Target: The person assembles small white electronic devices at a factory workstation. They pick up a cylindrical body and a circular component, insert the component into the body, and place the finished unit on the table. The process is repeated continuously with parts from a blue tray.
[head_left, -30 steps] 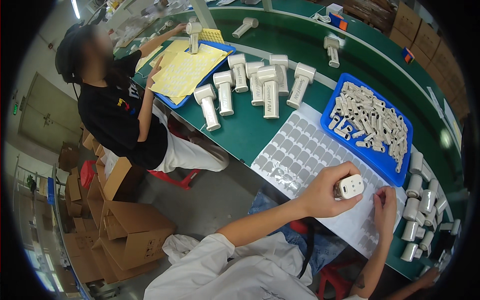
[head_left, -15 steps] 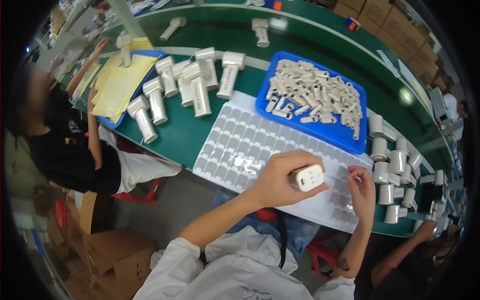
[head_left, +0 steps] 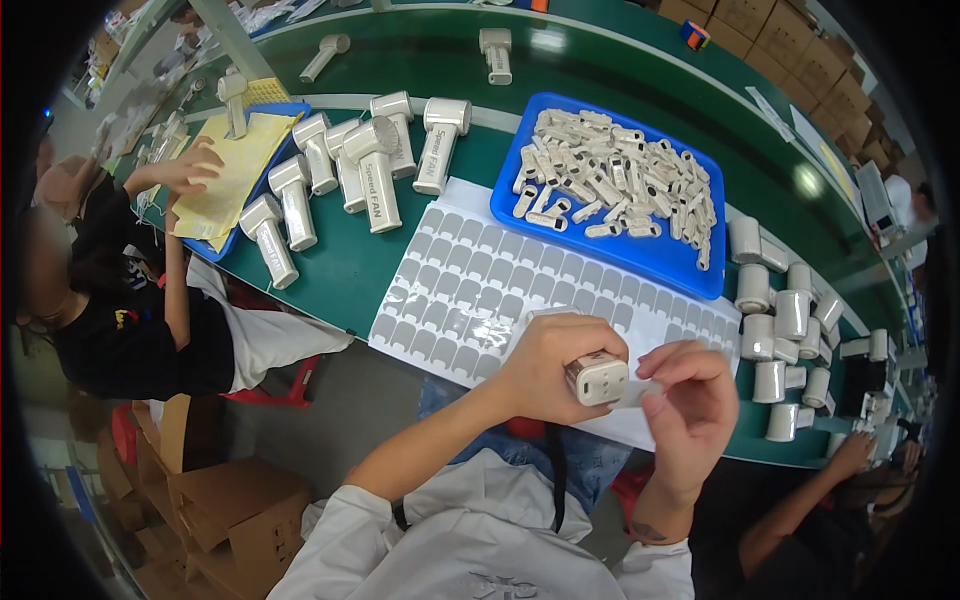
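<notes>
My left hand (head_left: 560, 362) is wrapped round a white handheld fan (head_left: 603, 381), whose handle end with small holes points up toward me. The rest of the fan is mostly hidden by my fingers. Just to its right is my right hand (head_left: 690, 410), thumb and forefinger brought close together beside the handle end. Something pale may be between those fingertips, too small to make out. Under both hands lies a white sheet of grey stickers (head_left: 470, 285), with bare spots toward its right part.
A blue tray (head_left: 507, 195) of small beige plastic parts stands beyond the sheet. Several white fans (head_left: 372, 185) stand at left, and more fans (head_left: 790, 315) are grouped at right. A co-worker's hand (head_left: 190, 168) is over yellow paper (head_left: 225, 180). Another person's hand (head_left: 852, 455) works at far right.
My right hand has moved left from above the sticker sheet to the fan's handle end, its fingers closing up. The fan has tilted and shifted slightly down in my left hand.
</notes>
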`<state>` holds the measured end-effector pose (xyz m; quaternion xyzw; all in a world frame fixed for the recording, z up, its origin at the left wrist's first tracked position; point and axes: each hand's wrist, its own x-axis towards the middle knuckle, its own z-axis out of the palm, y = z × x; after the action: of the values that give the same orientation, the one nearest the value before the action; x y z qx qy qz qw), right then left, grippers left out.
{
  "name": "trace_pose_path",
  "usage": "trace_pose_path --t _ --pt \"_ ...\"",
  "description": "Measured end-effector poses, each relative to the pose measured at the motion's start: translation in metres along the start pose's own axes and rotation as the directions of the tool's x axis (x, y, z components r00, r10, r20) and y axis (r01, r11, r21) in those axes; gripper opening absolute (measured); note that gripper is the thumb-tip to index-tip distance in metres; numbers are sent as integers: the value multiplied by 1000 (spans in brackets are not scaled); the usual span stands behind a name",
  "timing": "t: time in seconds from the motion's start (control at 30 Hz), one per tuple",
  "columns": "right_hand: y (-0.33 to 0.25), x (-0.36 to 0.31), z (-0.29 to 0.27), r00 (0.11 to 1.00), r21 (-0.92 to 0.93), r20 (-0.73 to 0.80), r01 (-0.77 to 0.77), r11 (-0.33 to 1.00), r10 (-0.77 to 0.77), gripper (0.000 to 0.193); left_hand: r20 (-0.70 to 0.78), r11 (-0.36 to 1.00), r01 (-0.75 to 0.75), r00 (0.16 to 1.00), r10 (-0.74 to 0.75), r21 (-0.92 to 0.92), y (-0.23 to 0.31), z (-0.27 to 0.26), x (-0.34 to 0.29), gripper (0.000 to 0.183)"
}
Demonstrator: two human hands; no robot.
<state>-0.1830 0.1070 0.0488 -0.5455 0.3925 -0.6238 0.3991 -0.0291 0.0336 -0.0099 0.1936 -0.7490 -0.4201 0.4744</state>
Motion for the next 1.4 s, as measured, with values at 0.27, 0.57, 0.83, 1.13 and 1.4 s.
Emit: trace_pose_path --t 0.27,0.57,0.83,1.13,1.4 --pt "6 -7 5 999 -142 24 30 989 -27 34 -13 999 -38 999 38 25 -6 5 -1 32" --pt "5 -7 4 999 -128 40 -8 992 13 36 -17 998 -49 999 50 26 -5 4 0 33" --pt "7 -7 5 999 -138 49 9 990 -2 37 -22 999 -36 999 37 18 -5 5 0 32" --pt "8 -6 5 998 -147 57 19 989 -11 37 -32 999 -44 998 45 10 -5 5 1 31" --pt "5 -5 5 998 -155 67 24 988 -14 34 -31 999 -35 999 35 11 -3 5 2 31"
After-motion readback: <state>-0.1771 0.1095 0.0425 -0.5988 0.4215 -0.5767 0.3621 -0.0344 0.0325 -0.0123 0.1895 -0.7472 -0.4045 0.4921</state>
